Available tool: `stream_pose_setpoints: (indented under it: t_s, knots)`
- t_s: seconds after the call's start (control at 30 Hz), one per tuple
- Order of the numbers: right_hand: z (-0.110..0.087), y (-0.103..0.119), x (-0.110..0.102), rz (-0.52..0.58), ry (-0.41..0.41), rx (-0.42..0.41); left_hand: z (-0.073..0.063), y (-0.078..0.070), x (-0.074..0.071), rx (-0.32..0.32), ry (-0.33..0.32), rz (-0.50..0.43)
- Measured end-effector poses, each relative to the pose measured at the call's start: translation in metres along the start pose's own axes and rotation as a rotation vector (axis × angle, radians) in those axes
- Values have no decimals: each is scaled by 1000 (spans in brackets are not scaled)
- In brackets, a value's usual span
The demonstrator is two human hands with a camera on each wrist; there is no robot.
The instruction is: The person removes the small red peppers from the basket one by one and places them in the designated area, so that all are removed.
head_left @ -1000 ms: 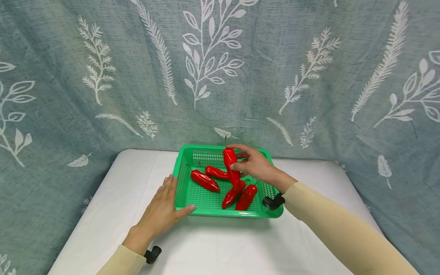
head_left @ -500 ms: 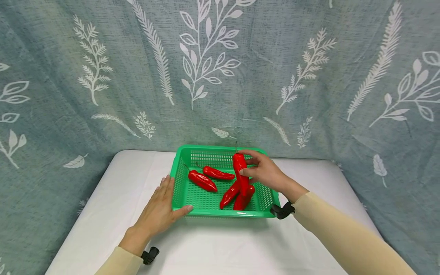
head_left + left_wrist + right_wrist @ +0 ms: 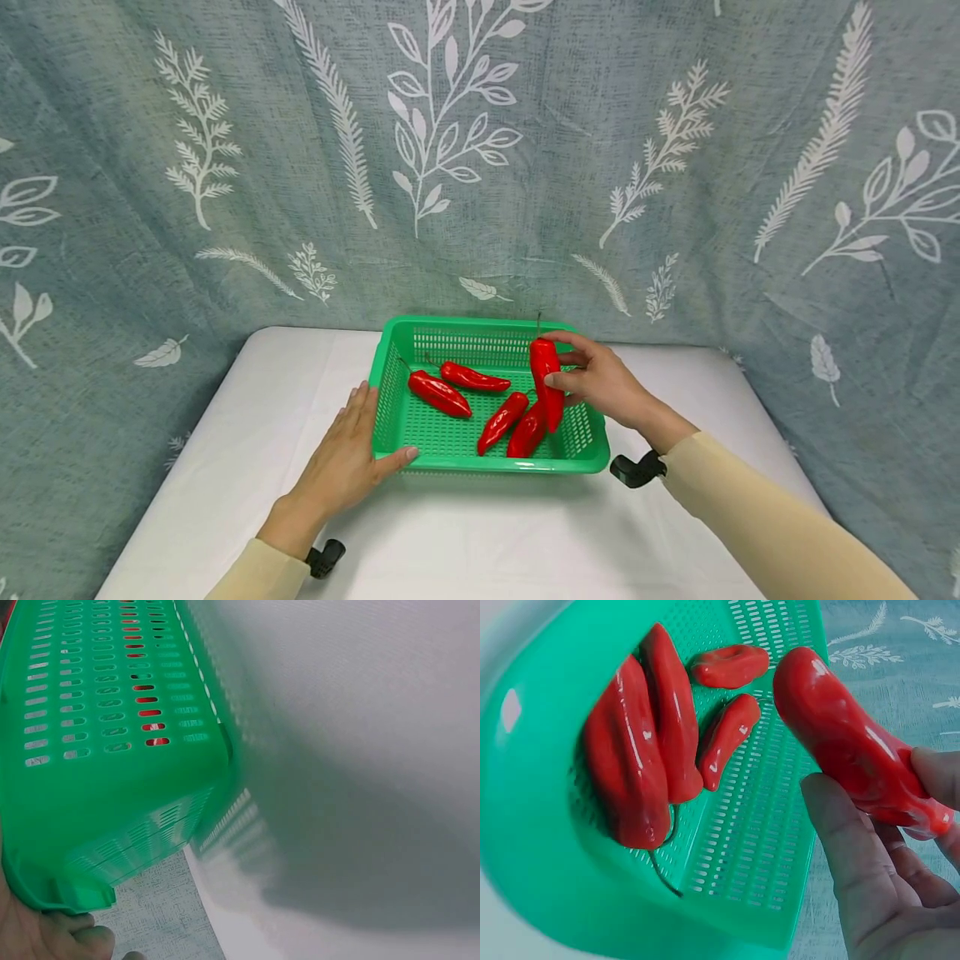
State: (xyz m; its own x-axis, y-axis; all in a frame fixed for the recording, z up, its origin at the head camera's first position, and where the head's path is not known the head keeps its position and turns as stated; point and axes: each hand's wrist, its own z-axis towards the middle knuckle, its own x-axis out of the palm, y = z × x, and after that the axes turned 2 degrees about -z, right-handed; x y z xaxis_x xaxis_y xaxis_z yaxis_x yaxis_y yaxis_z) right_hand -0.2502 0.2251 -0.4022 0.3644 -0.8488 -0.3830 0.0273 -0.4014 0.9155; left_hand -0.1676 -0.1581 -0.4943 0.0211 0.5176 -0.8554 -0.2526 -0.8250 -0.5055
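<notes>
My right hand holds a red chili pepper nearly upright, stem up, over the right part of a green plastic basket. In the right wrist view the thumb and fingers pinch this pepper above the basket's perforated wall. Several more red peppers lie inside: two toward the left and back, such as one pepper, and two near the front, one pepper partly behind the held one. My left hand lies against the basket's left side with extended fingers, its thumb at the front rim.
The basket stands on a white-covered table, close to its back edge. A blue-green curtain with white leaf prints hangs behind and to both sides. Each wrist wears a small black camera, such as the right wrist camera.
My right hand has carried the pepper rightward and slightly toward me, from over the basket's middle to its right part. My left hand stays at the basket's left side.
</notes>
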Motion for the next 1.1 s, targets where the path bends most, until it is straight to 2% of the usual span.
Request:
stream_pose_setpoints:
  t_s: [0.53,1.1]
  knots:
    - [-11,-8,-11,-15,-26,27,0,0,-1,1,-3,-9]
    - [-25,-12,-34,-71,-69,47,0,0,0,-2,10,-11]
